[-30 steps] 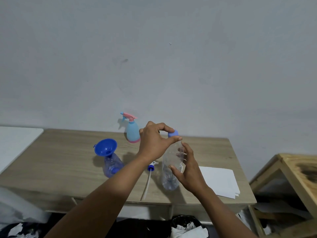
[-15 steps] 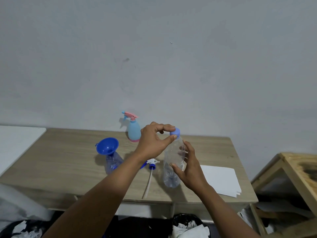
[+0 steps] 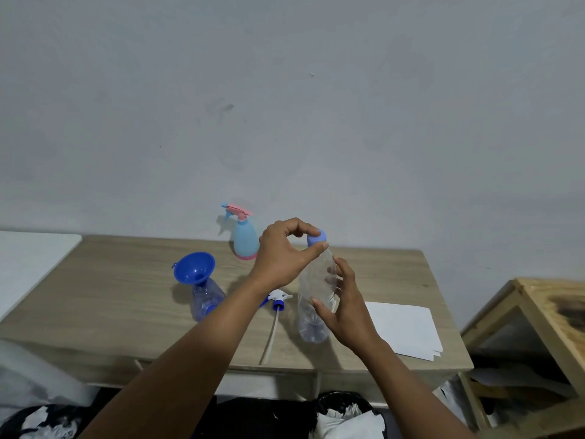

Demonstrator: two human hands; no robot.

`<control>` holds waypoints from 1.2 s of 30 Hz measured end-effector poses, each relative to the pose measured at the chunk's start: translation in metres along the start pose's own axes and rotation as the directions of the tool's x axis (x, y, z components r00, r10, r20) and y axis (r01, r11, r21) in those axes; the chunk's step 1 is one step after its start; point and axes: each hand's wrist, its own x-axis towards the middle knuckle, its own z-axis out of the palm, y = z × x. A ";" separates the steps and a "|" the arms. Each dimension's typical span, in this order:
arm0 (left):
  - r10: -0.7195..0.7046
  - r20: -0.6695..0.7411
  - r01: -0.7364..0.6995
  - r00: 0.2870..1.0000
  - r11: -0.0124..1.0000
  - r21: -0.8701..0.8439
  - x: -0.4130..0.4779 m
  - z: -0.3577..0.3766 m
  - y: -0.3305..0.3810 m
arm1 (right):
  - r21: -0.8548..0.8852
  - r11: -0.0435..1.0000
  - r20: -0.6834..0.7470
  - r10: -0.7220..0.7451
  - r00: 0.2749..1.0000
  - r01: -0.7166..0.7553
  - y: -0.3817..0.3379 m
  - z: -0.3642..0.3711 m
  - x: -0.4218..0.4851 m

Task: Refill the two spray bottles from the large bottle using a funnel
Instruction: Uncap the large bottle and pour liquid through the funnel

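A large clear bottle (image 3: 311, 296) stands upright on the wooden table (image 3: 110, 299). My right hand (image 3: 346, 308) wraps its middle from the right. My left hand (image 3: 285, 251) pinches its blue cap (image 3: 317, 239) between thumb and fingers. To the left a small clear spray bottle (image 3: 205, 299) stands without its head, and a blue funnel (image 3: 194, 268) sits tilted in its neck. Its white and blue spray head (image 3: 278, 301) with a long tube lies flat on the table between the two bottles. A light blue spray bottle with a pink trigger (image 3: 244, 237) stands at the back by the wall.
White sheets of paper (image 3: 402, 327) lie at the table's right front. A wooden frame (image 3: 538, 312) stands to the right of the table. A white surface (image 3: 28, 258) adjoins the table on the left. Dark bags with crumpled paper (image 3: 345, 413) sit below the front edge.
Both hands stay on the large bottle and its cap. The left fingers have shifted slightly around the cap. The view has drifted a little.
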 end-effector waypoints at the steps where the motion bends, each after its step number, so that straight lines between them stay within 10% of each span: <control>1: 0.003 -0.044 -0.004 0.999 1.000 -0.021 0.000 0.001 0.002 | -0.001 1.000 -0.003 -0.002 1.000 0.002 0.000 0.000 0.000; 8: -0.092 -0.341 0.079 0.936 0.996 -0.051 -0.016 -0.019 -0.032 | 0.014 1.000 -0.046 -0.019 0.999 0.020 0.000 0.004 0.001; 13: -0.375 -0.161 0.403 0.913 0.887 0.224 -0.085 -0.032 -0.156 | 0.034 0.999 -0.060 -0.020 0.998 0.022 0.004 0.008 0.000; 21: -0.529 -0.026 0.486 0.848 0.757 0.437 -0.128 -0.039 -0.231 | -0.032 0.999 -0.100 0.019 0.995 -0.022 -0.001 0.021 -0.001; 36: -0.352 0.013 0.323 0.936 0.872 0.369 -0.140 -0.073 -0.240 | -0.089 0.995 -0.254 0.015 0.967 -0.039 -0.033 0.043 -0.003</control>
